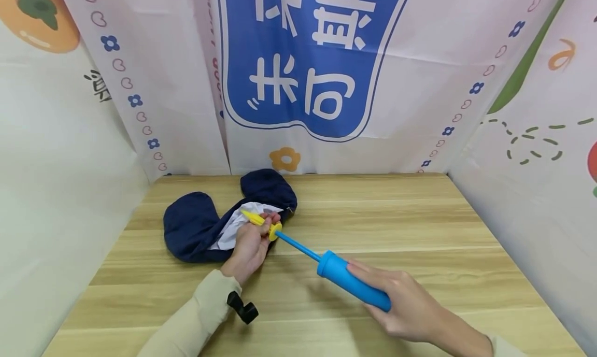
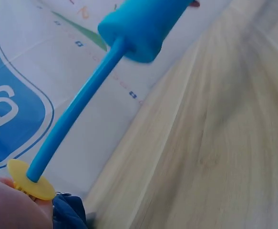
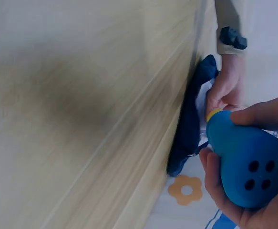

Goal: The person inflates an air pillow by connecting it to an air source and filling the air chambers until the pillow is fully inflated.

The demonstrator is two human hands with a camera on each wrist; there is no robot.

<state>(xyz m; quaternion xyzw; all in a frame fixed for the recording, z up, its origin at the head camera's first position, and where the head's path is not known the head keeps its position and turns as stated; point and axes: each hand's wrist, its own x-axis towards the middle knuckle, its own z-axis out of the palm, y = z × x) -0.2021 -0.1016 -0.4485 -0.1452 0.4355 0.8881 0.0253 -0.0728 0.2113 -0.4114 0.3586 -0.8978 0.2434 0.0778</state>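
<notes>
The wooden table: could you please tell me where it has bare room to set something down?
On the table, the widest bare patch lies between the navy cloth, the back sheet, the right sheet and the blue pump. A smaller one lies between the left sleeve and left sheet. It is crowded where the left hand holds the pump's nozzle over the cloth.

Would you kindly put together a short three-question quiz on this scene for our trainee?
1. Which hand grips the blue pump barrel?
2. True or false: a blue rod shows between the barrel and the yellow nozzle end.
3. What colour is the material in the navy fabric cover's opening: (a) red, (b) white, (c) green?

Key: 1. The right hand; the left hand holds the nozzle end. 2. True. 3. (b).
</notes>
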